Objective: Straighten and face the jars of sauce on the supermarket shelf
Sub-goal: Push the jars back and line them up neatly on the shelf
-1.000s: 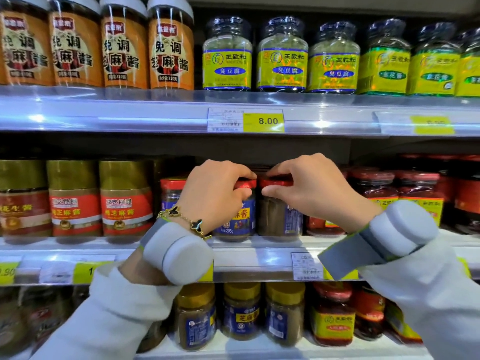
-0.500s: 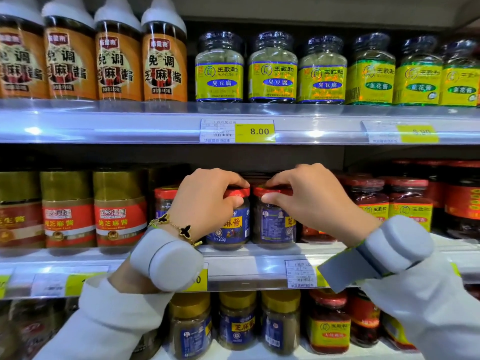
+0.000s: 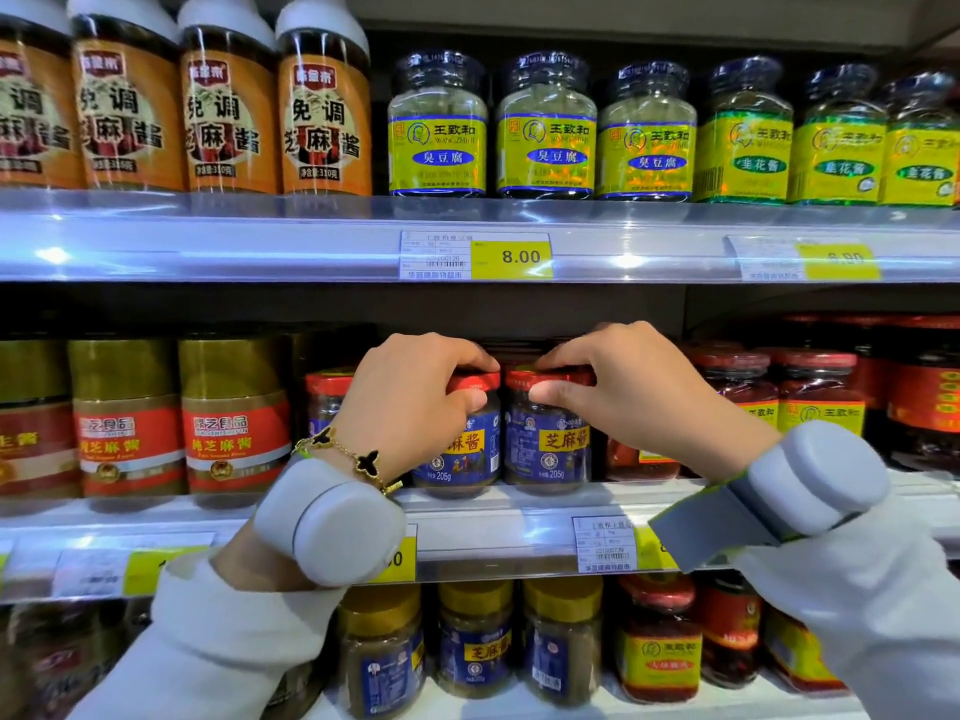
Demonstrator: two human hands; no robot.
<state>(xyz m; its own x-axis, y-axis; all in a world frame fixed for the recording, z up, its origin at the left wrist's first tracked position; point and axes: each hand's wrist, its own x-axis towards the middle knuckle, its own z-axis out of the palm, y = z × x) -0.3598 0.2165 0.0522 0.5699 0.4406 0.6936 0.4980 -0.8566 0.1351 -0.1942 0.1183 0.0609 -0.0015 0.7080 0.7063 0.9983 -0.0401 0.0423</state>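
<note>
Two small sesame sauce jars with red lids and blue labels stand side by side on the middle shelf (image 3: 493, 504). My left hand (image 3: 410, 407) grips the lid of the left jar (image 3: 467, 449); half of its label is hidden by my palm. My right hand (image 3: 623, 392) pinches the red lid of the right jar (image 3: 550, 444), whose yellow name panel faces front. A third jar of the same kind (image 3: 324, 397) stands just left of my left hand, mostly hidden.
Gold-lidded jars with red labels (image 3: 234, 423) fill the middle shelf's left side; dark red chilli jars (image 3: 821, 397) fill its right. Above stand orange sesame bottles (image 3: 322, 111) and yellow-labelled jars (image 3: 545, 132). Below are gold-lidded jars (image 3: 475, 636). Price tags line the shelf rails.
The right jar has been turned: earlier its side and back showed, now its yellow name panel faces front. Both hands stay on the lids. The camera has tilted up a little.
</note>
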